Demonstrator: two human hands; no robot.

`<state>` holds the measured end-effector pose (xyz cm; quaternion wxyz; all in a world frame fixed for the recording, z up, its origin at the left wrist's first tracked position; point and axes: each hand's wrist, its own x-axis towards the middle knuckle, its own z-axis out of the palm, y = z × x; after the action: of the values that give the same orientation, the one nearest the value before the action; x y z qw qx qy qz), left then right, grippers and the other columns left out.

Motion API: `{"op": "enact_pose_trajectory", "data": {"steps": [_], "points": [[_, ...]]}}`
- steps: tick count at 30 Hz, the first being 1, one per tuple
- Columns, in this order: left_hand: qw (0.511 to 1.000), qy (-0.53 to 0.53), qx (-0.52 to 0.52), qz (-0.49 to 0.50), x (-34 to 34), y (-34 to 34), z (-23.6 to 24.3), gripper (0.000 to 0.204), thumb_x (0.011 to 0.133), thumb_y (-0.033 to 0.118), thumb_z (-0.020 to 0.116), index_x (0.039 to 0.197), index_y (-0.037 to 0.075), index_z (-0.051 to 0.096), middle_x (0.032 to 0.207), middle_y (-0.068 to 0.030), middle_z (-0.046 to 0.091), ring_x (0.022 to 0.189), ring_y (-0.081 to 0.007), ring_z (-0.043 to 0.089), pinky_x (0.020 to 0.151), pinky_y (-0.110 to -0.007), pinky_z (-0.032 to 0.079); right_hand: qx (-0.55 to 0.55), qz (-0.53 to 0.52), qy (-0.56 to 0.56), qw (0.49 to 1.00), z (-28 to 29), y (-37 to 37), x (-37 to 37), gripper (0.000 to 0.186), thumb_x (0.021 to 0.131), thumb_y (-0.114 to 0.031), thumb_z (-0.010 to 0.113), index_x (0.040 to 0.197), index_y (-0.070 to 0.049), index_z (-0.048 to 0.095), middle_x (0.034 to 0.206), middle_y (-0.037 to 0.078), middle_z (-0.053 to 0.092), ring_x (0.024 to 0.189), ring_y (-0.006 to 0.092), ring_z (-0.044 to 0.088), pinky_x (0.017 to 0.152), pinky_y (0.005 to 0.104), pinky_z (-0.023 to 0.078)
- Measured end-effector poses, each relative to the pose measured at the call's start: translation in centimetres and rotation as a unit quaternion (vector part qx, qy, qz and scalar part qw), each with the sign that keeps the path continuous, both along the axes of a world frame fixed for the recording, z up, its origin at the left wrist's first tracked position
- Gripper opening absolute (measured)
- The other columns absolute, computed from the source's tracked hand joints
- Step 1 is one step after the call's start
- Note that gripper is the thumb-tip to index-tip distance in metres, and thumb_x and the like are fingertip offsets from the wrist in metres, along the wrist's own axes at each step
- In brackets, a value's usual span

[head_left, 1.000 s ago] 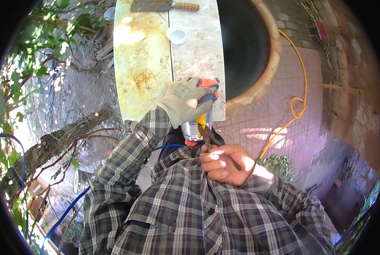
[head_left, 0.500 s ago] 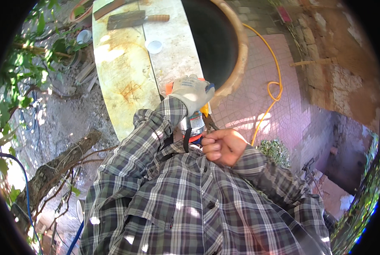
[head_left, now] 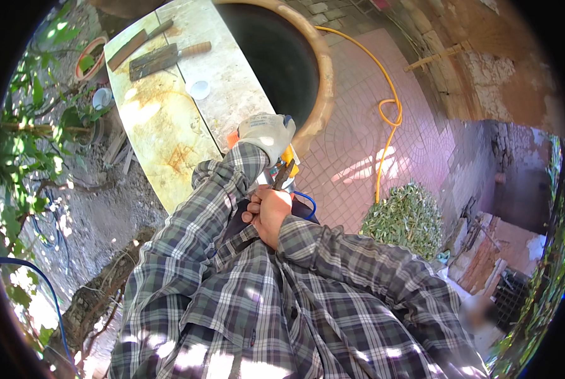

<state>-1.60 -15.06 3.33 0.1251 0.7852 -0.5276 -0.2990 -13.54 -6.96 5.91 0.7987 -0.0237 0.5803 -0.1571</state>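
Note:
My left hand [head_left: 267, 134], in a pale grey work glove, is closed at the near right end of the slab. Below its palm show the yellow handle [head_left: 289, 155] and dark metal jaws [head_left: 283, 173] of what look like pliers, angled down toward my other hand. My bare right hand [head_left: 272, 213] is closed in a fist just beneath the jaws, its palm side turned left. Whatever its fingers grip is hidden. An orange piece [head_left: 232, 138] sticks out left of the glove. Part of a shiny container below is mostly covered by my hands.
On the pale stained slab [head_left: 156, 132] lie a cleaver [head_left: 154, 62], another dark-handled blade [head_left: 128, 49] and a small white cup [head_left: 199, 90]. A large round-rimmed vat [head_left: 325, 69] stands behind. A yellow hose [head_left: 393, 101] crosses the paving; cut leaves [head_left: 405, 221] are heaped at right.
My right hand has moved left, to just under the tool's jaws, and turned. The whole view has swung, so slab and vat appear further left; more of the leaf heap shows.

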Motion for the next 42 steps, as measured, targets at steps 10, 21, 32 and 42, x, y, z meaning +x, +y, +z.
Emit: {"op": "enact_pose_trajectory", "data": {"steps": [10, 21, 32, 42], "points": [[0.991, 0.098, -0.057, 0.066, 1.8, 2.2, -1.6, 0.04, 0.097, 0.039, 0.041, 0.105, 0.01, 0.067, 0.104, -0.0175, 0.069, 0.099, -0.0384, 0.064, 0.088, -0.047, 0.048, 0.008, 0.038, -0.023, 0.999, -0.6, 1.1, 1.3, 0.016, 0.092, 0.002, 0.045, 0.107, -0.005, 0.042, 0.075, 0.004, 0.043, 0.058, 0.0165, 0.043, 0.057, 0.0408, 0.044], [0.997, 0.058, 0.004, 0.045, 1.7, 0.7, -1.2, 0.041, 0.097, 0.039, 0.043, 0.12, 0.014, 0.066, 0.113, -0.0184, 0.068, 0.106, -0.037, 0.063, 0.094, -0.046, 0.047, -0.156, 0.083, 0.126, 0.976, -4.9, 2.5, 3.1, 0.015, 0.091, -0.006, 0.059, 0.104, -0.002, 0.054, 0.082, 0.011, 0.056, 0.063, 0.0249, 0.059, 0.055, 0.0385, 0.05], [0.973, 0.19, -0.019, 0.13, 2.8, 2.8, -1.3, 0.051, 0.089, 0.038, 0.056, 0.13, 0.008, 0.062, 0.126, -0.0176, 0.064, 0.118, -0.0313, 0.061, 0.104, -0.037, 0.044, 0.045, 0.332, -0.106, 0.936, 0.9, -3.3, -7.1, 0.044, 0.086, 0.005, 0.054, 0.129, 0.005, 0.044, 0.112, 0.021, 0.064, 0.108, 0.0359, 0.066, 0.084, 0.0405, 0.058], [0.945, 0.242, -0.113, 0.188, 3.9, 5.3, -4.2, 0.05, 0.087, 0.035, 0.059, 0.122, 0.0, 0.065, 0.113, -0.0217, 0.069, 0.107, -0.0324, 0.065, 0.097, -0.036, 0.048, -0.33, 0.659, -0.025, 0.675, -4.0, -14.3, -12.2, 0.051, 0.081, 0.009, 0.049, 0.131, 0.0, 0.05, 0.11, 0.023, 0.064, 0.102, 0.0383, 0.065, 0.086, 0.0423, 0.054]]}}
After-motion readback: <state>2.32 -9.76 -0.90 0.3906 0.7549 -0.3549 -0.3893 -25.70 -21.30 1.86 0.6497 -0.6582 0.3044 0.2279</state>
